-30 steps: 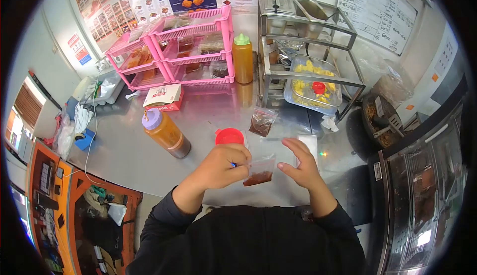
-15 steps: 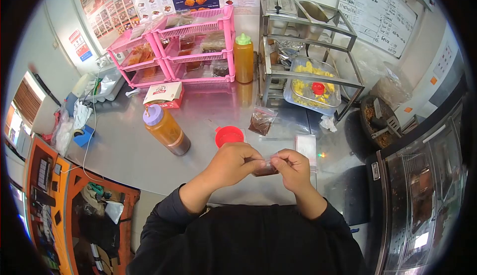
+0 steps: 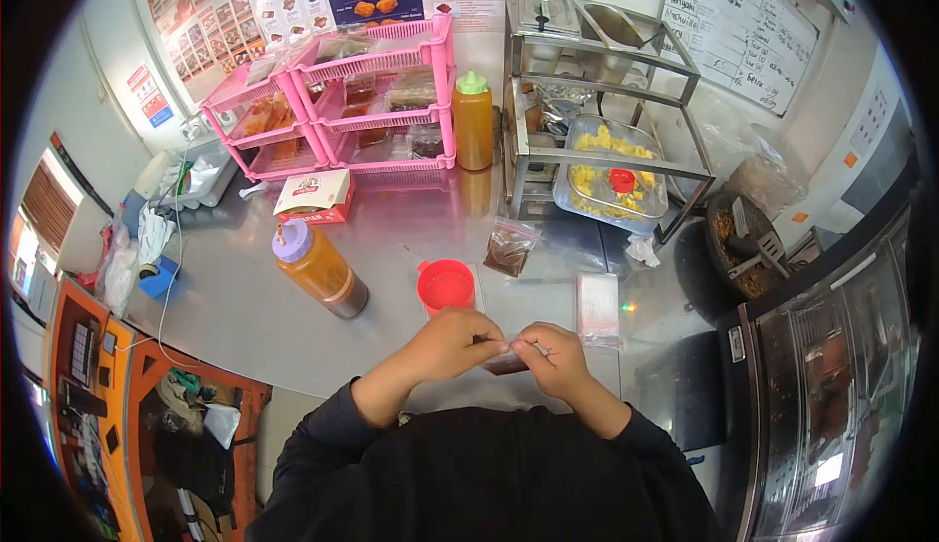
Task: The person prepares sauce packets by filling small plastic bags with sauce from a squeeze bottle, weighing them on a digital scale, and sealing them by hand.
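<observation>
Both hands pinch the top edge of a small clear plastic bag point(image 3: 506, 364) with dark brown sauce in it, close to my body. My left hand point(image 3: 452, 346) grips the bag's left side between thumb and fingers. On its right side, my right hand point(image 3: 555, 358) does the same, fingertips nearly touching the left ones. Just beyond my left hand stands a red cup point(image 3: 447, 288). A second sauce bag point(image 3: 512, 248) lies flat farther back. Right of it is a stack of clear plastic bags point(image 3: 598, 305). A squeeze bottle point(image 3: 321, 268) with a lilac cap and brown sauce appears tilted on the left.
Pink tiered baskets point(image 3: 377, 112) with packets stand at the back, beside a green-capped bottle point(image 3: 473, 121) and a small box point(image 3: 315, 196). A metal rack point(image 3: 606, 158) holds a tub of yellow pieces point(image 3: 597, 146). To the right are a dark bowl point(image 3: 724, 239) and a glass-fronted cabinet point(image 3: 831, 376).
My hands have shifted slightly left and down with the sauce bag, fingertips closer together along its top. The view has moved a little, and more of the red cup and bag stack shows.
</observation>
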